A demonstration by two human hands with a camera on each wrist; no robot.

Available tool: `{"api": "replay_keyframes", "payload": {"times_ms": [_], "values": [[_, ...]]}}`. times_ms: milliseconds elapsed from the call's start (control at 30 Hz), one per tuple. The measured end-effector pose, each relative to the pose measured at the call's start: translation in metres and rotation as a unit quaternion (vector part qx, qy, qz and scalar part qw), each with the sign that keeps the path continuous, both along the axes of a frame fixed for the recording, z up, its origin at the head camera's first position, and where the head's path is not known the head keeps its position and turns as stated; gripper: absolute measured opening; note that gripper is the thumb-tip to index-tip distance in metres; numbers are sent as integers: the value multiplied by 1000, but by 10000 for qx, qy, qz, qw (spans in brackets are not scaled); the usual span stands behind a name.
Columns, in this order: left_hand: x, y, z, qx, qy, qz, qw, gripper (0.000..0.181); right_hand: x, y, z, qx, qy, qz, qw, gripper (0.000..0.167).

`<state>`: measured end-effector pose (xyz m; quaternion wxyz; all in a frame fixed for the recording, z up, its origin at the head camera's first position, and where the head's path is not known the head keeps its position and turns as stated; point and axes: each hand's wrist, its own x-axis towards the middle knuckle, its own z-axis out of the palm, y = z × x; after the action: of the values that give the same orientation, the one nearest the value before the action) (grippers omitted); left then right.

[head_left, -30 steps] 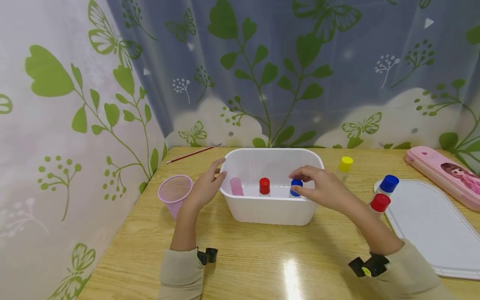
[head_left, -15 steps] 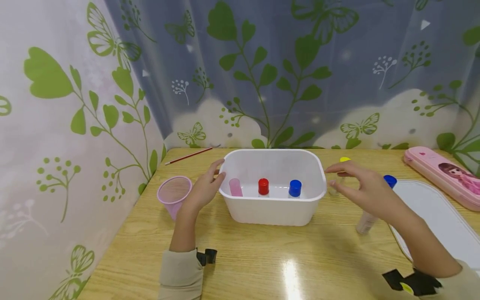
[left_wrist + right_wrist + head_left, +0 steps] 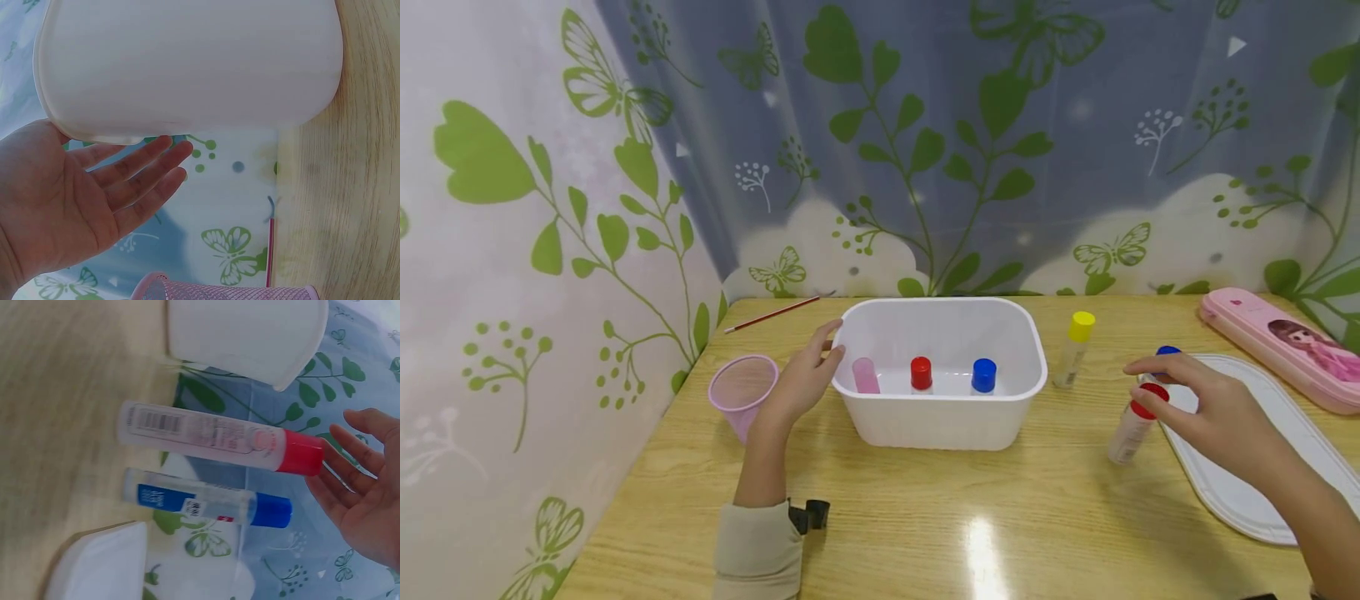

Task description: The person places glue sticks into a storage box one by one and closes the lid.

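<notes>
A white bin [image 3: 936, 423] holds a pink piece [image 3: 866, 376], a red-capped tube [image 3: 921, 373] and a blue-capped tube [image 3: 983, 376]. The left hand [image 3: 802, 379] rests at the bin's left rim; in the left wrist view that hand [image 3: 94, 194] has its fingers extended beside the bin [image 3: 194, 69]. At the right, the other hand [image 3: 1225, 412] hovers with spread fingers around the cap of an upright red-capped bottle [image 3: 1131, 432]. The right wrist view puts the hand [image 3: 365, 481] by the red cap of the bottle [image 3: 212, 437], with a blue-capped bottle [image 3: 206, 499] alongside.
A yellow-capped tube [image 3: 1075, 350] stands right of the bin. A white board [image 3: 1232, 508] and a pink pencil case [image 3: 1285, 346] lie at the right. Left of the bin are a pink mesh cup [image 3: 743, 390] and a thin red stick [image 3: 772, 314].
The right hand has left the blue-capped tube in the bin and moved right, over to the red-capped bottle outside. The left hand has stayed at the bin's rim.
</notes>
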<state>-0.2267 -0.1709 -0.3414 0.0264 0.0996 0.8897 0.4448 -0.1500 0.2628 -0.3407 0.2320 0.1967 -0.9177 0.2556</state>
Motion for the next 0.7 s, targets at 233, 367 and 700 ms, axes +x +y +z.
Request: {"api": "replay_keyframes", "payload": {"times_ms": [233, 367, 700], "values": [[1, 1, 2, 6, -20, -3, 10000, 48, 1, 7, -16, -191, -425, -17, 9989, 32], [1, 0, 2, 28, -13, -12, 10000, 48, 0, 7, -22, -435, -462, 19, 9980, 33], [0, 0, 0, 67, -51, -1, 10000, 49, 0, 9, -32, -966, -475, -61, 9942, 34]]}}
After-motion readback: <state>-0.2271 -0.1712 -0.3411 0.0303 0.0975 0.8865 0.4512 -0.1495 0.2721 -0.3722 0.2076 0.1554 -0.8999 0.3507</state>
